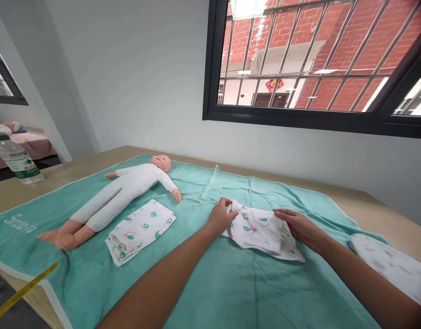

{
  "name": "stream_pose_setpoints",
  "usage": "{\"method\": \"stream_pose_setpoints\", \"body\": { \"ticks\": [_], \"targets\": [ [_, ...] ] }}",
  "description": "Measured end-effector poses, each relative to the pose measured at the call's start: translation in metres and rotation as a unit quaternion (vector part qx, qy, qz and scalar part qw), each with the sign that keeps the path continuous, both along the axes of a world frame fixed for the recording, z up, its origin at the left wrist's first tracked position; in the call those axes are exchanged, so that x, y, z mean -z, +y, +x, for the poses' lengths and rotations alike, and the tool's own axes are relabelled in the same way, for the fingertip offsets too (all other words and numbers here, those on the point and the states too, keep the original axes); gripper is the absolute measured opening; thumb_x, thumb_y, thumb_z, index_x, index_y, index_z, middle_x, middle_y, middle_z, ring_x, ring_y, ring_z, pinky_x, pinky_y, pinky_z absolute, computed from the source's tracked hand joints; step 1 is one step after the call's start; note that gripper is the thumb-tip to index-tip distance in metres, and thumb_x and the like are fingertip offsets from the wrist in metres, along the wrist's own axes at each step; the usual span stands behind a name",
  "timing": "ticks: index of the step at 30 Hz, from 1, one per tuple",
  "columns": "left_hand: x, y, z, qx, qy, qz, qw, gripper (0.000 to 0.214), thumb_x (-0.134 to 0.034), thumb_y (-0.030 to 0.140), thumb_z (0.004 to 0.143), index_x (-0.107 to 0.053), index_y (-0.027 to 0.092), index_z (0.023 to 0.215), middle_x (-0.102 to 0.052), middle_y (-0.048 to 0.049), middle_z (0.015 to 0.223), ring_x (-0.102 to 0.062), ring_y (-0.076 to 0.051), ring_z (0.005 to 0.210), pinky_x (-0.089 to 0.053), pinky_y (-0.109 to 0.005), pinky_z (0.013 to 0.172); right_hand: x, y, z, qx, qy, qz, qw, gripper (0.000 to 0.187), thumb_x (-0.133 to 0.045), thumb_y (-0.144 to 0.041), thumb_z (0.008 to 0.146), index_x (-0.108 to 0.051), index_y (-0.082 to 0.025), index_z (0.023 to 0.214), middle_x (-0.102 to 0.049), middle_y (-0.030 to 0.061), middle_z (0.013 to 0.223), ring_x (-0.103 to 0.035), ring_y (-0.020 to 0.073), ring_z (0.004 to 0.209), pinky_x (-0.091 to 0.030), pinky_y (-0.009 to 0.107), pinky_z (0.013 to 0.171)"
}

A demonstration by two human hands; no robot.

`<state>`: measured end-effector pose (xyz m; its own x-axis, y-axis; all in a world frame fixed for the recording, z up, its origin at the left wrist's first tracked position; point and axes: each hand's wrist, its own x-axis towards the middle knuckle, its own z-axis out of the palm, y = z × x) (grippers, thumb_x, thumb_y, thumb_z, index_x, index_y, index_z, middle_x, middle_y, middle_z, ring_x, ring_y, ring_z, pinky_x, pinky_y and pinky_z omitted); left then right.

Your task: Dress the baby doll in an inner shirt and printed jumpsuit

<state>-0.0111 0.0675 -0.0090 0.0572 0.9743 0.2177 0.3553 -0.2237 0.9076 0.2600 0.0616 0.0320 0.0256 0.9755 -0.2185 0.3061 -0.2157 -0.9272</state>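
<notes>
A small white baby garment (256, 228) with teal and grey prints hangs between my hands, just over the green towel (210, 283). My left hand (224, 215) pinches its upper left corner between thumb and fingers. At the upper right edge, the fingers of my right hand (299, 226) are closed on the cloth. The garment's lower edge droops, and its exact kind is unclear. To the left lies a folded printed cloth (143, 230), white with the same sort of pattern. Beyond it a baby doll (128, 187) in a white body lies on its back.
A water bottle (18, 160) with a green cap stands on the table at the far left. Another white printed cloth (388, 262) lies at the right. A yellow strip (25, 291) crosses the front left edge. The wall and a barred window (299, 59) rise behind the table.
</notes>
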Motion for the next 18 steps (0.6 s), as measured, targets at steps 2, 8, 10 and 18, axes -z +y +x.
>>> {"method": "stream_pose_setpoints", "body": {
  "ticks": [2,8,10,18],
  "targets": [
    [-0.006,-0.005,0.001,0.033,-0.109,-0.041,0.993,0.051,-0.069,0.024,0.075,-0.049,0.017,0.122,-0.066,-0.0108,0.114,-0.063,-0.022,0.101,-0.047,-0.036,0.091,-0.002,-0.009,0.003,-0.024,0.015,-0.029,0.999,0.042,-0.076,-0.045,0.069,-0.070,-0.017,0.099,-0.073,0.0131,0.087,-0.069,0.0234,0.078,-0.056,0.028,0.059],
    [-0.015,-0.010,-0.003,0.125,-0.257,-0.153,0.946,0.050,-0.079,0.030,0.064,-0.061,0.013,0.107,-0.069,-0.0110,0.105,-0.065,-0.023,0.088,-0.051,-0.034,0.078,-0.006,-0.038,0.008,-0.107,0.064,-0.094,0.988,0.042,-0.076,-0.045,0.071,-0.070,-0.018,0.102,-0.072,0.0134,0.103,-0.070,0.0252,0.089,-0.058,0.029,0.066],
    [-0.014,-0.011,-0.003,0.144,-0.239,-0.167,0.946,0.041,-0.079,0.034,0.063,-0.065,0.012,0.095,-0.070,-0.0079,0.091,-0.065,-0.022,0.079,-0.050,-0.033,0.073,-0.004,-0.044,0.005,-0.103,0.048,-0.075,0.991,0.043,-0.074,-0.047,0.072,-0.070,-0.018,0.104,-0.072,0.0130,0.108,-0.070,0.0272,0.095,-0.058,0.031,0.074],
    [-0.023,-0.023,-0.003,0.135,-0.370,-0.146,0.907,0.047,-0.078,0.039,0.069,-0.061,0.014,0.105,-0.072,-0.0106,0.099,-0.068,-0.022,0.084,-0.054,-0.036,0.079,0.008,-0.055,-0.014,-0.002,0.108,0.057,0.992,0.052,-0.067,-0.050,0.077,-0.062,-0.023,0.121,-0.072,0.0094,0.109,-0.071,0.0290,0.091,-0.059,0.040,0.074]
  ]
}}
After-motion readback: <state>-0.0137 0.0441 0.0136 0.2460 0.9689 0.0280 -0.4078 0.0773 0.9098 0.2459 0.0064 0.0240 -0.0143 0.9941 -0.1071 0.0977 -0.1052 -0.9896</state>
